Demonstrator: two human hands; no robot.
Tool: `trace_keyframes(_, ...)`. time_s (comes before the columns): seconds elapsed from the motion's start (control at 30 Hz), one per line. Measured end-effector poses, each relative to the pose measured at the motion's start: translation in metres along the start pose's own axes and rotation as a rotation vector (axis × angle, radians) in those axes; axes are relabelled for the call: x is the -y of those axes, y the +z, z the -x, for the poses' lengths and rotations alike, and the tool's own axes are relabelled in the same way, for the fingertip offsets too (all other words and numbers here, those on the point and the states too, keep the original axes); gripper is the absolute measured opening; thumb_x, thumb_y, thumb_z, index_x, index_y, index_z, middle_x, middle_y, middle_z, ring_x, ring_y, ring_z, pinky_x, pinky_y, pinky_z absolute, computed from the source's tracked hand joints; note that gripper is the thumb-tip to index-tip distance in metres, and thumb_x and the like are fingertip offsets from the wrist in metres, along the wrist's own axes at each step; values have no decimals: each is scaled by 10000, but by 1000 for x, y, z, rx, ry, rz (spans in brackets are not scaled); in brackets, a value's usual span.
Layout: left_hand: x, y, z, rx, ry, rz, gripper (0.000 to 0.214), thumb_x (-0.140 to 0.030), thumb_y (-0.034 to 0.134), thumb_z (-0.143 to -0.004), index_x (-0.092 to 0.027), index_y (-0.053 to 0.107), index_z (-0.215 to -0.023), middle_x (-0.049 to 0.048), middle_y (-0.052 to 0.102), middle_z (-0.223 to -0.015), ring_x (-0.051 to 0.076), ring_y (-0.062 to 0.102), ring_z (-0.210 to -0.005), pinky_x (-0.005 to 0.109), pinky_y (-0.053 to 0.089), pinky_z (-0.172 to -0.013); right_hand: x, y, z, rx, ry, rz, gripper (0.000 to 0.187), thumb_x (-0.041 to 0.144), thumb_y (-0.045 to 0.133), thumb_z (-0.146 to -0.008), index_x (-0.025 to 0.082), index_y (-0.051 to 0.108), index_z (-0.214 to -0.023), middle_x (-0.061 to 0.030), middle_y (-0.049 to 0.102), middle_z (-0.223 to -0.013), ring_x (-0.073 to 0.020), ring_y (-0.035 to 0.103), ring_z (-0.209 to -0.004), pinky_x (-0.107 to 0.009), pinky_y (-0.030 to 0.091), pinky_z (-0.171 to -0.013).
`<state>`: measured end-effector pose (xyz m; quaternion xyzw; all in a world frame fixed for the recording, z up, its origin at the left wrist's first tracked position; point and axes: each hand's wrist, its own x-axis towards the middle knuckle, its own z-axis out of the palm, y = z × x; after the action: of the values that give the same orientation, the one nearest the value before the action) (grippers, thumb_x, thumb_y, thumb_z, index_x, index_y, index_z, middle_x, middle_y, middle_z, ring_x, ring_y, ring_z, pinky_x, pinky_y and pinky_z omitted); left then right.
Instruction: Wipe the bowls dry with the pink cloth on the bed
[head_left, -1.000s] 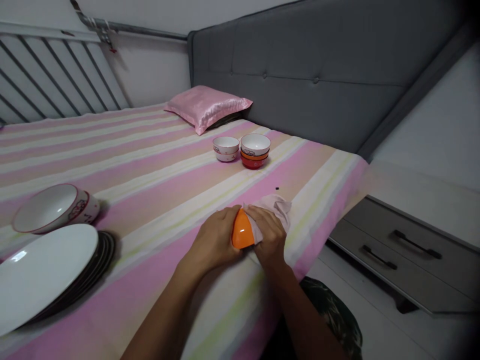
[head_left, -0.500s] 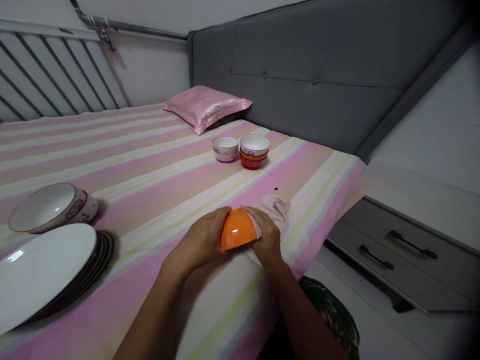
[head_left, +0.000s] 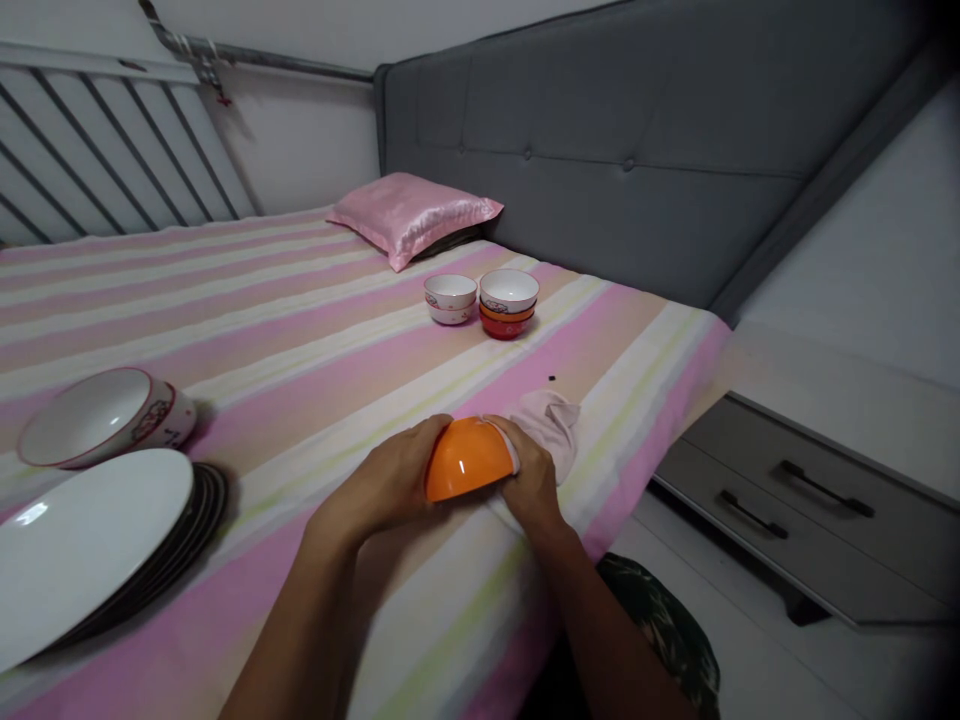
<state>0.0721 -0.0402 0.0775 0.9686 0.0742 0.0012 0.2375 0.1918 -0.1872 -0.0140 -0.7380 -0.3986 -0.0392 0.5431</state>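
An orange bowl [head_left: 466, 462] is tipped on its side between my hands, its glossy curved surface facing me. My left hand [head_left: 397, 470] grips its left edge, thumb side on top. On the right, my right hand [head_left: 531, 474] is closed around the bowl's other edge with part of a pale pink cloth [head_left: 551, 425] under the fingers. The rest of the cloth lies crumpled on the bed just beyond that hand. The fingertips of both hands are partly hidden behind the bowl.
Farther back stand two stacks: white patterned bowls [head_left: 451, 292] and a white-orange-red bowl stack [head_left: 508, 305]. At left are large white bowls [head_left: 90, 420] and a stack of plates [head_left: 97, 540]. A pink pillow [head_left: 412, 212] lies by the grey headboard [head_left: 570, 130]. A drawer cabinet [head_left: 810, 500] stands right.
The orange bowl has turned slightly and more of its surface shows. My left hand has shifted a little left with its edge; my right hand has hardly moved.
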Motion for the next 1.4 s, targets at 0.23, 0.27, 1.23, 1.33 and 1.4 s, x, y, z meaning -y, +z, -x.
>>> trace_keyframes(0.23,3,0,0,-16,43,-10,608,-248,619,-694,-217,405,-1262,111,615,-1153,270,607,-974,387,474,-789,-1,4,4,-64,-54,33,594,8,418,-695,205,607,-1222,-50,691,-1176,-207,638,-1116,-353,511,-968)
trace_keyframes(0.27,3,1,0,-25,55,-8,591,-244,613,-703,-214,407,-1256,112,617,-1147,268,608,-972,387,474,-788,-1,5,5,-100,-89,52,586,11,416,-702,194,606,-1225,-59,690,-1177,-207,638,-1116,-360,510,-970)
trace_keyframes(1.23,-8,8,-6,-56,78,32,495,-308,666,-686,-203,448,-1118,91,619,-1007,238,584,-829,371,455,-689,9,4,2,-131,-231,124,454,68,414,-816,188,623,-1201,-79,676,-1181,-224,610,-1117,-427,486,-973)
trace_keyframes(1.33,-7,6,-5,-47,74,30,486,-320,672,-689,-205,454,-1109,87,622,-1005,233,585,-817,357,448,-673,9,4,2,-111,-198,87,489,62,409,-784,189,618,-1208,-76,670,-1193,-220,603,-1132,-423,477,-991)
trace_keyframes(1.4,-6,5,-4,-50,80,33,499,-310,669,-691,-209,451,-1128,89,624,-1026,232,590,-827,354,450,-681,9,4,2,-101,-175,58,506,61,412,-764,186,616,-1210,-76,667,-1200,-216,600,-1140,-412,477,-996)
